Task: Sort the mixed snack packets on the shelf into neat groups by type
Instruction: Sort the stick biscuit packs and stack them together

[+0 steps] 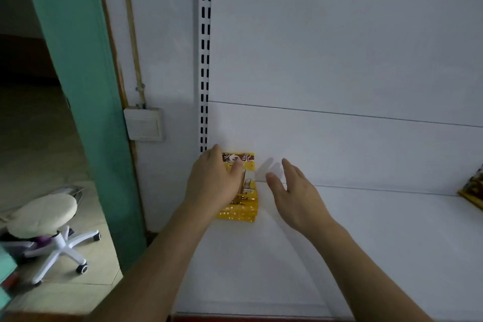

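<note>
A: Where's the packet (241, 191) from your hands?

B: Under your left hand (213, 184), in the shelf's (366, 243) back-left corner, long axis running away from you. Your fingers lie flat on it, not curled.

A: And your right hand (292, 192)?

B: Just right of it, fingers straight, holding nothing. More packets (474, 191) lie far right.

Probably a shop: slotted white shelving (339, 243).

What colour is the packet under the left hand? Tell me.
Yellow packet with a brown top band; head view.
</note>
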Available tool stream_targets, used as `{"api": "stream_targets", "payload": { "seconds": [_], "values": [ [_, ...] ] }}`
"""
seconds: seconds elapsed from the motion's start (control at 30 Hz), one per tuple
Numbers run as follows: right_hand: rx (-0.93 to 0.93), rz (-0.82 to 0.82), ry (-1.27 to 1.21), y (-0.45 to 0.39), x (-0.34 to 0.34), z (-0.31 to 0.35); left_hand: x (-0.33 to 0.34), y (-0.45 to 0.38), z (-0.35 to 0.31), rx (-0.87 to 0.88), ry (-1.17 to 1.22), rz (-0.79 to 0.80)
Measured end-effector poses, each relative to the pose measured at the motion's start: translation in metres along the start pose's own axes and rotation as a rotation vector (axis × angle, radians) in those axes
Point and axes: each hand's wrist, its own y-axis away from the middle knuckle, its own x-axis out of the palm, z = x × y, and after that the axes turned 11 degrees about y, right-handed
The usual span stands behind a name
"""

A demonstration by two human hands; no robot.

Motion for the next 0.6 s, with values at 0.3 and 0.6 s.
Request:
{"api": "stream_targets", "payload": {
  "seconds": [0.3,0.6],
  "values": [
    [-0.032,-0.218,0.334,0.034,-0.059,-0.102,0.068,0.049,-0.099,0.241,-0.056,0.003],
    [0.089,-0.27,0.54,0.093,-0.159,-0.283,0.229,0.111,-0.228,0.304,-0.029,0.183]
  ]
}}
